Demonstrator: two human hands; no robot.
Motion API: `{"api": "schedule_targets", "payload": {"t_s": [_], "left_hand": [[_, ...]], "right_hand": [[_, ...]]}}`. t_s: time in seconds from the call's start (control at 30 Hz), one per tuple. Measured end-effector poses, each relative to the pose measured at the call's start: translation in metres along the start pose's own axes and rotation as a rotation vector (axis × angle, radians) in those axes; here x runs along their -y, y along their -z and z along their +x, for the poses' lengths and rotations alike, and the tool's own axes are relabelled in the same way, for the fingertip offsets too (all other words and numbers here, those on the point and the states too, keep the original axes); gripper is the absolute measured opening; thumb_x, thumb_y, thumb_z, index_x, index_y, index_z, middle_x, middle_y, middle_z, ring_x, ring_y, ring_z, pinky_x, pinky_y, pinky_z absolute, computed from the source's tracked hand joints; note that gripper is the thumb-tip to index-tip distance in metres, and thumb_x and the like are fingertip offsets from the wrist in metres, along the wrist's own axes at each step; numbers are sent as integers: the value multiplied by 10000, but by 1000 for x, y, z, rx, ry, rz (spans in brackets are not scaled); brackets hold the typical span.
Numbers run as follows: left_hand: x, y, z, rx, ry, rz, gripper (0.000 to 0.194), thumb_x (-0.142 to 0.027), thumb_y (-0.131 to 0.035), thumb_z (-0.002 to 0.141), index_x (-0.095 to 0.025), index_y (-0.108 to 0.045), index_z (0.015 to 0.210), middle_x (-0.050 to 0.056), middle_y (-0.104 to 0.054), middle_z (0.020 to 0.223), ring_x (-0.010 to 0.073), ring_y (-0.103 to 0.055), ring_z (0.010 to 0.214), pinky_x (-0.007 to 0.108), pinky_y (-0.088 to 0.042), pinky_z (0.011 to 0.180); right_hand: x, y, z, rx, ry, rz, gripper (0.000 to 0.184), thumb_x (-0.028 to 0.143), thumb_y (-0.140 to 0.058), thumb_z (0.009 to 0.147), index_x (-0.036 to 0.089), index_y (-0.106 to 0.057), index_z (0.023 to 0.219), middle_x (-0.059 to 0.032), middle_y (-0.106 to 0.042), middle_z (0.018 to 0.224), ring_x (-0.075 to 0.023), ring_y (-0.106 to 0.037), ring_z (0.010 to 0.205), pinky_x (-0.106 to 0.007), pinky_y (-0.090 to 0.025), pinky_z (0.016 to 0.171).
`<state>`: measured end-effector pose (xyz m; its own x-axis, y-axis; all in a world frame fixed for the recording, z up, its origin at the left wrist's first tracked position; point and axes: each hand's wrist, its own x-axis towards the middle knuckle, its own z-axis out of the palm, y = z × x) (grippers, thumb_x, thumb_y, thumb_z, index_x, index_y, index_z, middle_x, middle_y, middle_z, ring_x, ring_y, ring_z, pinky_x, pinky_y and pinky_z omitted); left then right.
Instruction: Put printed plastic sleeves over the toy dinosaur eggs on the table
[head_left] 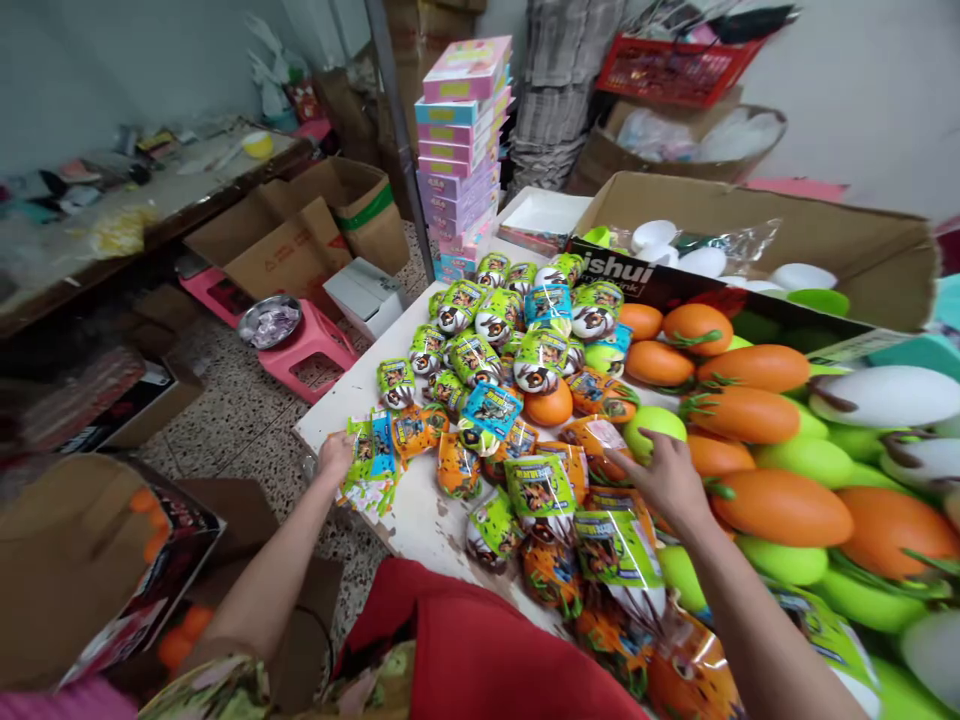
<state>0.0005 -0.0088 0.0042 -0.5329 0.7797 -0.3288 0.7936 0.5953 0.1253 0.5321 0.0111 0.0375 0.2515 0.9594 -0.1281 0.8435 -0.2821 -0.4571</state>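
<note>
My left hand (335, 458) is at the table's left edge, its fingers closed at the side of some flat printed wrappers (361, 450) in green and blue. Beside them lies a small fanned pile of paper slips (371, 494). Over on the right, my right hand (666, 474) stretches thumb and forefinger apart, next to a lime-green plastic egg (654, 432) and an orange wrapped egg (598, 440). I see nothing held in it, though some fingers are hidden. Between my hands spreads a heap of wrapped toy eggs (474, 358), green, white and orange.
Unwrapped orange carrot-like eggs (750, 413) and green ones pile up at the right. Behind them is a cardboard box (757, 215) with white shells. Stacked pink and purple boxes (457, 170) stand at the back by a pole. A pink stool (319, 350) holds a metal bowl (270, 322).
</note>
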Motion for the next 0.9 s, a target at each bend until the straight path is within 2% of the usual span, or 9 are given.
{"api": "schedule_targets", "payload": {"t_s": [0.1,0.2,0.27,0.33,0.4,0.47,0.57,0.73,0.9], "left_hand": [[-2,26,-15,-53,-62,-8,264,-289,-467,895,-163,-642,743,66,-664,716,185,-600,707,254,-359,600],[-24,54,-43,-98,-185,-40,284,-308,-426,896,-181,-617,730,52,-641,685,181,-561,669,251,-321,582],[-51,66,-71,-114,-334,-91,285,-340,-409,903,-199,-601,746,28,-625,678,167,-536,645,247,-324,600],[-86,70,-103,-149,-600,-183,280,-355,-416,902,-209,-582,729,21,-621,696,165,-537,648,249,-337,625],[-120,68,-135,-108,-857,-233,294,-356,-403,915,-212,-576,725,26,-618,723,174,-557,695,256,-352,666],[-149,64,-160,-54,-993,-237,316,-350,-388,925,-211,-568,706,28,-608,715,177,-559,698,262,-350,670],[-182,57,-176,37,-980,-223,330,-347,-410,910,-208,-543,641,13,-580,652,161,-512,620,266,-319,622],[-214,54,-172,280,-869,-386,340,-380,-468,844,-198,-491,558,-29,-474,554,140,-423,574,251,-284,585],[-230,54,-174,630,-852,-727,289,-404,-547,784,-179,-571,605,-20,-501,592,146,-435,610,249,-316,588]], "right_hand": [[22,25,-20,-186,30,148,668,614,-599,718,114,-582,1161,-192,-576,1109,-298,-616,843,-476,-509,776],[73,46,-68,-302,118,446,530,567,-638,735,183,-618,1101,-119,-627,991,-269,-606,856,-445,-512,778],[114,42,-106,-90,124,708,451,492,-681,743,232,-621,1106,-85,-653,967,-239,-613,810,-386,-522,718],[148,24,-134,267,55,902,611,452,-774,657,233,-587,1196,-56,-677,876,-208,-607,673,-331,-507,588],[164,2,-145,378,5,955,595,444,-796,623,192,-626,1136,-29,-675,802,-178,-584,634,-288,-470,563],[161,-11,-144,341,-33,967,335,464,-708,711,159,-684,846,6,-619,651,-136,-522,574,-251,-414,534],[136,-9,-135,249,-99,959,368,476,-666,726,170,-562,551,45,-489,497,-104,-425,501,-230,-336,484],[94,12,-123,194,-184,958,276,412,-646,704,178,-563,584,48,-504,485,-107,-416,460,-232,-325,463],[76,21,-118,86,-182,908,188,328,-554,747,168,-639,696,16,-580,573,-135,-472,515,-244,-360,503]]}}
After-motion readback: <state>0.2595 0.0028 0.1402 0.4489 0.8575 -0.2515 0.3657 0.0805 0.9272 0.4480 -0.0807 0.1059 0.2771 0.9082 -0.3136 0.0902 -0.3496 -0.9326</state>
